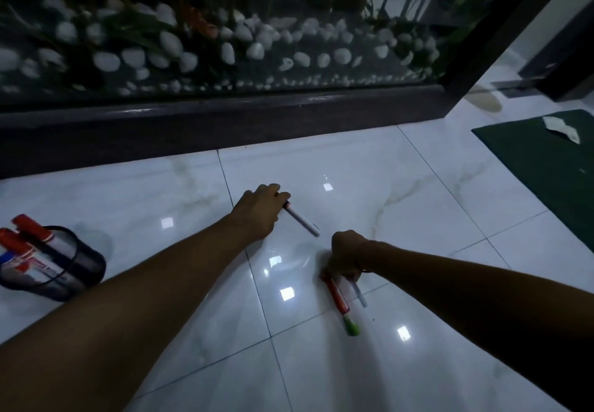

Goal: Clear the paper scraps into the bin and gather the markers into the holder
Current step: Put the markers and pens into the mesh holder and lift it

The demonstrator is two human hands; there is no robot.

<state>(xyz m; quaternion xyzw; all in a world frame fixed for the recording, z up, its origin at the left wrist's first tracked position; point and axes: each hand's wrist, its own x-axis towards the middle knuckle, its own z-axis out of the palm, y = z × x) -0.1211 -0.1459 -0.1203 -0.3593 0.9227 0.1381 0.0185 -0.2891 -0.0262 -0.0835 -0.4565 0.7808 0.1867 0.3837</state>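
Nearest us are our two bare forearms, reaching out over the glossy white tile floor (369, 167). Left hand (258, 210) is curled, fingers closed round the dark-capped end of a white marker (302, 220), whose other end angles down toward the right hand; we can't tell if that tip touches the tile. Right hand (347, 259) is fisted on a bundle of markers (340, 299) pointing back at us. We count approx. 3 there: one red/orange barrel, one w/ a green cap, one thin white/grey. The fist hides their upper ends, so the count is unsure.

Holder (61, 267), a dark mesh cup, sits well left of the left hand, leaning or lying on its side. It's partly cut by the frame edge. It holds at least 2 red-capped markers (30, 233); a blue bit at the edge may be a third.

Far right of the right hand is 1 dark green mat (543, 167) w/ 2 pale paper scraps (561, 128) on it, blurred. Behind the hands is a dark-framed glass panel (225, 41) w/ many white pebbles (170, 41) and plant stems, dim and smeared. We can't spot the bin.
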